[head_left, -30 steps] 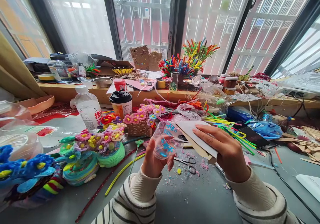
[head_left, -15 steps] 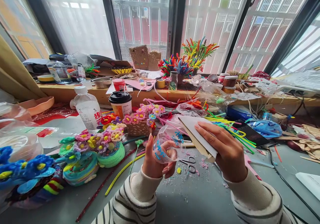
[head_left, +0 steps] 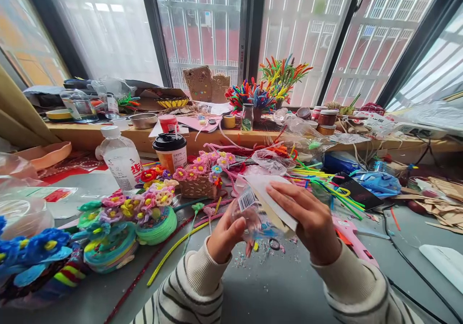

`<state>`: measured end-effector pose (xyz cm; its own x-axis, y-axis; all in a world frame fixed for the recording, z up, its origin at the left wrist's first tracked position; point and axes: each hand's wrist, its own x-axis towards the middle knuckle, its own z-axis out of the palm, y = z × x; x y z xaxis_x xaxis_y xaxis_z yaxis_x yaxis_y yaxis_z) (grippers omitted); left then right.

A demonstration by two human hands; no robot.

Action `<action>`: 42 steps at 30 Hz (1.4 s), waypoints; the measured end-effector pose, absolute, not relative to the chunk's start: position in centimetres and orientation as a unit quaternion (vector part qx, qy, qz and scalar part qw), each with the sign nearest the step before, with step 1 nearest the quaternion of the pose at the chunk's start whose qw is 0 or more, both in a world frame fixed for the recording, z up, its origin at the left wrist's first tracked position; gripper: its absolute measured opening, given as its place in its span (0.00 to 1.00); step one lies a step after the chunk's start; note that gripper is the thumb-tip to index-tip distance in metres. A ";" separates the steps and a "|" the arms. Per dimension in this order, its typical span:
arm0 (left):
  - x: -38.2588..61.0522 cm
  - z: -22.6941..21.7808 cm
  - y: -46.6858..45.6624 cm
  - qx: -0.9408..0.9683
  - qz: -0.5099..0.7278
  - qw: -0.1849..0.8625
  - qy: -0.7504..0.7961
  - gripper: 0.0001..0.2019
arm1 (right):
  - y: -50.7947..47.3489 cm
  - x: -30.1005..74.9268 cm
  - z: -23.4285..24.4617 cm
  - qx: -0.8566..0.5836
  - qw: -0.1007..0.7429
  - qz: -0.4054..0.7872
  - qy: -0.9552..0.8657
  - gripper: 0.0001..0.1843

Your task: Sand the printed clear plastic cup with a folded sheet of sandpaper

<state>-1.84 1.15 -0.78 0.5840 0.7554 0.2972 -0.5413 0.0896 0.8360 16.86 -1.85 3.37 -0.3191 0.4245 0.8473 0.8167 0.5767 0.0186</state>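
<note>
My left hand (head_left: 224, 236) is closed round a clear plastic cup (head_left: 251, 214) with blue print and a barcode label, held above the grey table. My right hand (head_left: 311, 220) grips a flat stack of white and tan card sheets (head_left: 269, 195), fingers laid across the top. The sheets touch the cup's right side. Small scissors (head_left: 274, 243) lie on the table just below both hands, among bits of coloured scrap.
Pipe-cleaner flower pieces (head_left: 144, 207) and a small flower basket (head_left: 198, 179) crowd the left. A water bottle (head_left: 121, 158) and lidded paper cup (head_left: 170, 150) stand behind. Loose green and yellow pipe cleaners (head_left: 325, 182), a pink glue gun (head_left: 352, 235) and cables lie right. A cluttered window ledge (head_left: 202, 133) runs along the back.
My left hand has turned the cup so its barcode label faces up and drawn it closer to the card sheets. My right hand has shifted slightly left and down.
</note>
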 end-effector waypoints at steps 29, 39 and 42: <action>-1.9 0.2 0.2 0.498 0.557 0.639 0.181 0.29 | -2.3 17.1 3.8 -0.388 0.444 -0.311 -0.745 0.27; -1.7 0.3 0.0 0.485 0.559 0.658 0.134 0.31 | -1.3 18.6 3.1 -0.469 0.465 -0.333 -0.673 0.31; -1.7 0.2 0.1 0.481 0.554 0.658 0.171 0.31 | -1.8 18.3 3.4 -0.464 0.467 -0.328 -0.678 0.31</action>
<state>-1.69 0.14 0.17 0.3275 0.8935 0.3073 -0.5643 -0.0758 0.8221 18.33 -1.77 3.38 -0.1343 0.3227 0.9369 0.9347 0.3553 0.0116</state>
